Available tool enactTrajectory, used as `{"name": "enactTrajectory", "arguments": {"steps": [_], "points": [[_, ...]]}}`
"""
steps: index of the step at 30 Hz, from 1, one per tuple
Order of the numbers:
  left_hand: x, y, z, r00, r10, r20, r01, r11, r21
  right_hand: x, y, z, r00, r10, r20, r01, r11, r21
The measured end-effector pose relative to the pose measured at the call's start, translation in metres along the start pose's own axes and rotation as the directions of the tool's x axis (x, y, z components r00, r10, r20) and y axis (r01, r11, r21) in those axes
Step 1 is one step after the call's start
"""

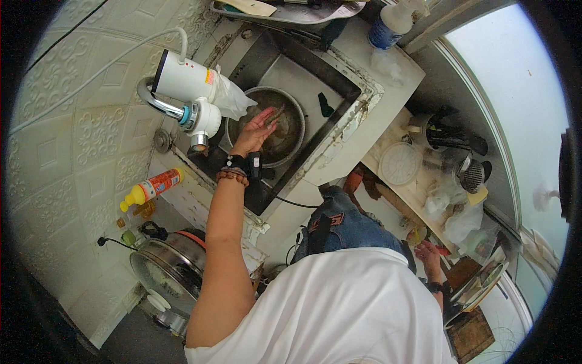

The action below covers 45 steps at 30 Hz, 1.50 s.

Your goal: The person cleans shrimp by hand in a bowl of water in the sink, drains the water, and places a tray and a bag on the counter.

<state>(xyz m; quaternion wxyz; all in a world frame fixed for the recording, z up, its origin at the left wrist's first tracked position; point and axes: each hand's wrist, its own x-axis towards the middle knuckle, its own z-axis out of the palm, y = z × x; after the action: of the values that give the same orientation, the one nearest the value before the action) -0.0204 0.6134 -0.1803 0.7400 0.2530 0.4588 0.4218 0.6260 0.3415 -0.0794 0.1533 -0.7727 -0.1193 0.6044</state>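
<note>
My left hand reaches over a round metal basin in the sink, palm turned partly up. Between its thumb and fingers is a small, brownish, elongated thing that looks like a shrimp. The basin holds murky brownish water. Off to the lower right, away from the sink, my right hand hangs beside my body with its fingers curled. A red thing shows at its fingers; its kind is too small to make out. Bracelets and a black strapped device circle my left wrist.
A white faucet wrapped in plastic juts over the sink. A dark scrap lies inside. An orange-yellow bottle and a lidded pot stand left; a blue-white bottle far right. Utensils and bags crowd the shelf.
</note>
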Motion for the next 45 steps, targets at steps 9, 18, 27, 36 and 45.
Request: {"name": "enactTrajectory", "arguments": {"steps": [9, 18, 27, 36, 45], "points": [[0.007, -0.055, -0.066, 0.791, 0.012, -0.612, 0.144, 0.968, 0.205, -0.001, 0.000, 0.005, 1.000, -0.013, -0.001, 0.013, 1.000, 0.013], [0.010, -0.043, 0.005, 0.838, -0.331, -0.433, 0.480, 0.070, 0.875, -0.011, -0.003, 0.011, 1.000, 0.004, -0.030, -0.005, 1.000, -0.012], [-0.006, -0.045, -0.030, 0.934, -0.340, -0.107, 0.327, 0.937, -0.124, -0.001, 0.001, 0.015, 1.000, 0.015, 0.001, -0.015, 1.000, 0.005], [0.019, -0.035, -0.067, 0.845, 0.226, -0.484, 0.240, 0.650, 0.721, -0.005, -0.016, 0.016, 1.000, -0.007, -0.007, 0.006, 0.998, -0.068], [0.068, -0.024, 0.015, 0.838, 0.046, -0.543, 0.536, 0.113, 0.836, -0.021, -0.010, 0.012, 0.999, 0.045, -0.008, -0.045, 0.997, -0.059]]}}
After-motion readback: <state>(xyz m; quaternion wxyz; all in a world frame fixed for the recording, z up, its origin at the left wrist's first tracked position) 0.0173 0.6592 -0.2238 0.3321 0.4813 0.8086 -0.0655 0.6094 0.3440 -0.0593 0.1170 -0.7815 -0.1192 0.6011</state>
